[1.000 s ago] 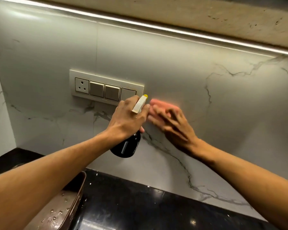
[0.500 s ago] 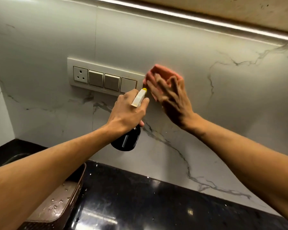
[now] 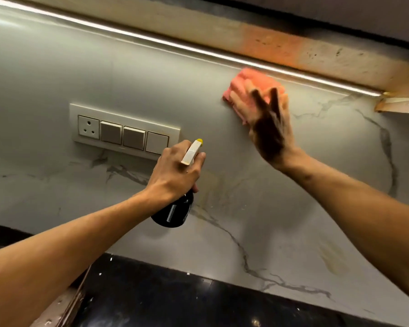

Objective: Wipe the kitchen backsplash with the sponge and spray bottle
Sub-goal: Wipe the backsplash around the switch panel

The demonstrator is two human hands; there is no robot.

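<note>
The pink sponge [image 3: 253, 77] has climbed from beside the switch panel [image 3: 125, 131] to the top of the marble-look backsplash [image 3: 316, 185]. It sits just under the light strip [image 3: 151, 42], pressed flat by the right hand [image 3: 269, 131] with fingers spread, so the upper band gets wiped. The left hand [image 3: 175, 173] grips the black spray bottle [image 3: 175, 212] lower down, above the black countertop [image 3: 175, 296].

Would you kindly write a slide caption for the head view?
Right hand presses a pink sponge high on the marble backsplash while the left hand grips a spray bottle.
</note>
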